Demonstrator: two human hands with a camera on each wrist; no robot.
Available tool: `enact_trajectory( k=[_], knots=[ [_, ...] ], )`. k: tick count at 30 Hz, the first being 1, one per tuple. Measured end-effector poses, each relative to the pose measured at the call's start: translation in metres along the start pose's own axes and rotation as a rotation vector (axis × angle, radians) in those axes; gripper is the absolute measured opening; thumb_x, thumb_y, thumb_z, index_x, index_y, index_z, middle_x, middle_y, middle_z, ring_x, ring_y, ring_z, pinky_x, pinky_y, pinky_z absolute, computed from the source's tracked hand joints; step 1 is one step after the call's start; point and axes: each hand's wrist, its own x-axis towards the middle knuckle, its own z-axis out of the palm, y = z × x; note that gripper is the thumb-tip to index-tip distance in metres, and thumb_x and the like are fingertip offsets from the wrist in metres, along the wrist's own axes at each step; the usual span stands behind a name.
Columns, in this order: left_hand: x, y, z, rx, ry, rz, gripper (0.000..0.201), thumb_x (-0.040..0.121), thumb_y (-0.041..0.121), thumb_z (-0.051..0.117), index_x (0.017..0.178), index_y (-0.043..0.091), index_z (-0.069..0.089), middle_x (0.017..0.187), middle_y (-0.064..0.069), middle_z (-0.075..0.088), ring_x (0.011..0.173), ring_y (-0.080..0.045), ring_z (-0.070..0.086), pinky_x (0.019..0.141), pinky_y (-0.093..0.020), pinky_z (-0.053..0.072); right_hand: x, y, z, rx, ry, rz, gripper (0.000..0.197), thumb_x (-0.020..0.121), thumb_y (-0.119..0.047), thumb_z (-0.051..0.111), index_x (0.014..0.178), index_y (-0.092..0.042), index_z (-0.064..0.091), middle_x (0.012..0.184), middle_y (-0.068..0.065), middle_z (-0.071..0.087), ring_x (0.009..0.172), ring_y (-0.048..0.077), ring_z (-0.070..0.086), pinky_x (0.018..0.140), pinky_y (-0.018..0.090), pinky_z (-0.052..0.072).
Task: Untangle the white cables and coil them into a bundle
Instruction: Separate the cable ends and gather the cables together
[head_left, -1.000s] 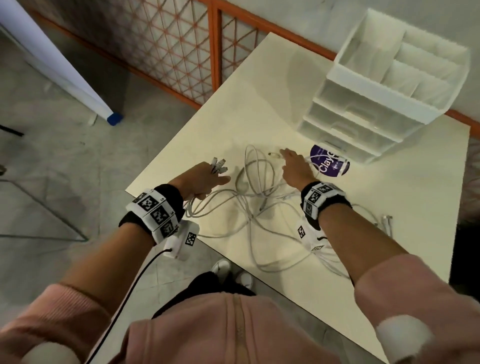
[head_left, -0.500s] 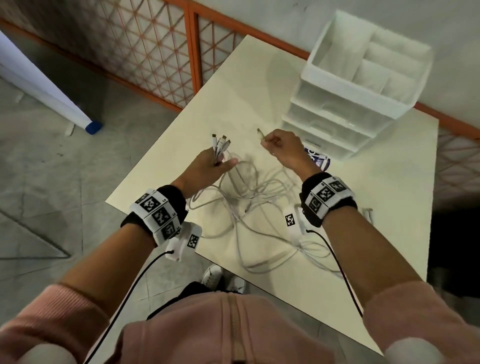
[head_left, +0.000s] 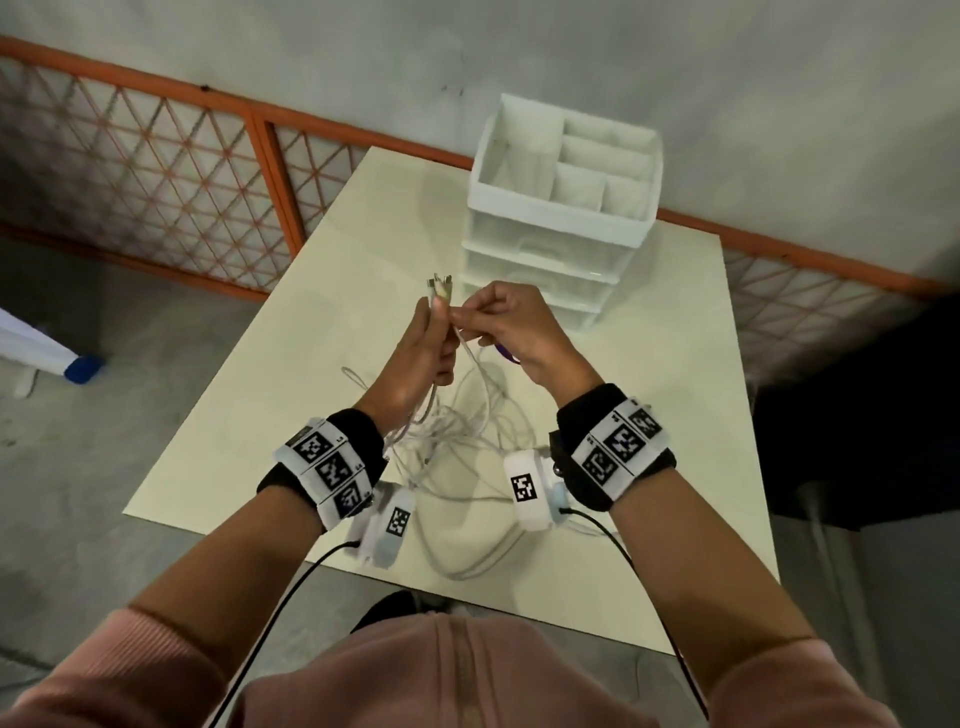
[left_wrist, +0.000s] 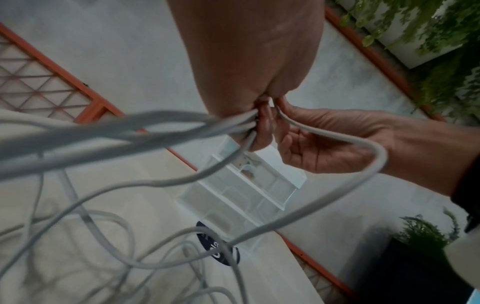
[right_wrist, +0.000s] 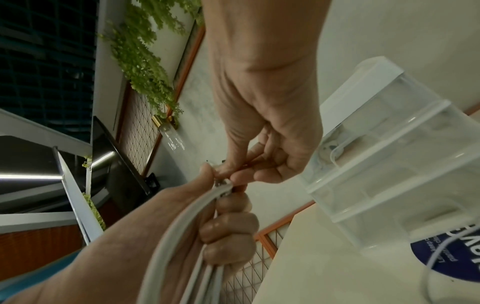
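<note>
**Both hands raised and brought together over the cable tangle**

Raised off the worktop since a second ago, both hands are now held together above it, where earlier they were spread low over the tangle. Several strands of the white cables are gripped in the left hand, its fingers curled round them, and the connector ends are seen sticking up just above that fist. One more cable end is pinched by the right hand between thumb and fingers and is held touching the left hand's bundle. From both hands the strands are hung down to a loose, still-tangled heap lying on the near middle of the worktop. A white drawer organiser is stood at the far side, and a dark blue round label is lying just in front of it, partly crossed by a cable loop.
</note>
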Motion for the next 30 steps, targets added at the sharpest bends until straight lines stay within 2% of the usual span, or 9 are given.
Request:
enact_trajectory(
  k=[3,7,11,16,18,21,25,28,30],
  knots=[
    [-0.001,0.003,0.006,-0.004,0.043,0.005,0.034,0.098,0.049,0.028,0.1,0.018,0.043,0.063,0.009,0.029,0.049,-0.004,0.023,0.045,-0.017,0.024,-0.004,0.0,-0.003,0.076,0.023,0.003,0.023,0.077,-0.008,0.075,0.076,-0.01,0.053,0.066,0.003,0.063,0.055,0.008,0.066,0.054,0.016,0.048],
    [0.002,0.007,0.009,0.062,0.118,0.057,0.035,0.1,0.042,0.029,0.076,0.02,0.041,0.062,0.007,0.031,0.045,-0.001,0.029,0.046,-0.015,0.027,-0.009,0.0,0.001,0.113,0.011,0.011,0.023,0.085,-0.012,0.068,0.084,-0.013,0.045,0.081,0.003,0.055,0.067,0.012,0.061,0.058,0.021,0.052],
    [0.01,0.022,0.002,0.007,0.213,0.11,0.036,0.101,0.038,0.029,0.072,0.02,0.039,0.059,0.005,0.03,0.045,-0.001,0.031,0.047,-0.016,0.03,-0.021,0.004,0.008,0.192,-0.261,0.153,0.027,0.089,-0.012,0.062,0.104,-0.01,0.039,0.087,0.006,0.06,0.07,0.015,0.063,0.065,0.029,0.055],
    [0.018,0.038,-0.022,-0.127,0.293,0.169,0.039,0.103,0.034,0.024,0.071,0.02,0.042,0.059,0.007,0.043,0.05,-0.004,0.047,0.054,-0.017,0.043,-0.024,0.02,-0.012,-0.312,-0.534,0.002,0.013,0.093,-0.003,0.05,0.094,-0.012,0.06,0.069,0.002,0.062,0.062,0.006,0.06,0.07,0.02,0.047],
    [0.017,0.042,-0.033,-0.269,0.3,0.192,0.039,0.102,0.036,0.023,0.07,0.02,0.038,0.053,0.009,0.037,0.043,-0.008,0.04,0.048,-0.022,0.045,-0.017,0.031,-0.035,-0.539,-0.487,0.026,0.013,0.093,-0.008,0.051,0.095,-0.01,0.064,0.064,0.0,0.061,0.055,-0.001,0.059,0.068,0.018,0.045],
    [0.016,0.046,-0.048,-0.318,0.315,0.223,0.039,0.102,0.039,0.022,0.069,0.023,0.033,0.052,0.011,0.025,0.042,-0.007,0.019,0.039,-0.018,0.022,-0.009,0.045,-0.076,-0.732,-0.323,0.088,0.017,0.091,-0.027,0.059,0.089,-0.013,0.067,0.063,-0.003,0.063,0.052,-0.008,0.057,0.066,0.02,0.042],
    [0.013,0.036,-0.046,-0.074,0.258,0.261,0.04,0.102,0.038,0.021,0.067,0.023,0.029,0.045,0.014,0.027,0.041,-0.004,0.017,0.04,-0.019,0.018,-0.004,0.029,-0.101,-0.611,0.015,-0.028,0.031,0.086,-0.029,0.066,0.084,0.001,0.065,0.063,-0.001,0.061,0.055,-0.002,0.057,0.06,0.009,0.042],
    [0.012,0.027,-0.037,0.181,0.232,0.291,0.039,0.101,0.038,0.024,0.066,0.025,0.033,0.045,0.013,0.033,0.042,-0.003,0.025,0.045,-0.022,0.024,-0.004,-0.004,-0.104,-0.41,0.146,-0.189,0.015,0.081,-0.02,0.072,0.076,-0.009,0.064,0.061,-0.006,0.056,0.062,0.008,0.053,0.064,0.026,0.049],
    [0.011,0.028,-0.034,0.222,0.186,0.3,0.036,0.097,0.045,0.034,0.067,0.026,0.034,0.052,0.011,0.032,0.046,-0.006,0.027,0.047,-0.026,0.026,-0.006,-0.029,-0.103,-0.383,0.2,-0.306,0.018,0.075,-0.017,0.077,0.07,-0.019,0.06,0.058,-0.007,0.049,0.056,0.003,0.043,0.057,0.018,0.038]
  ],
)
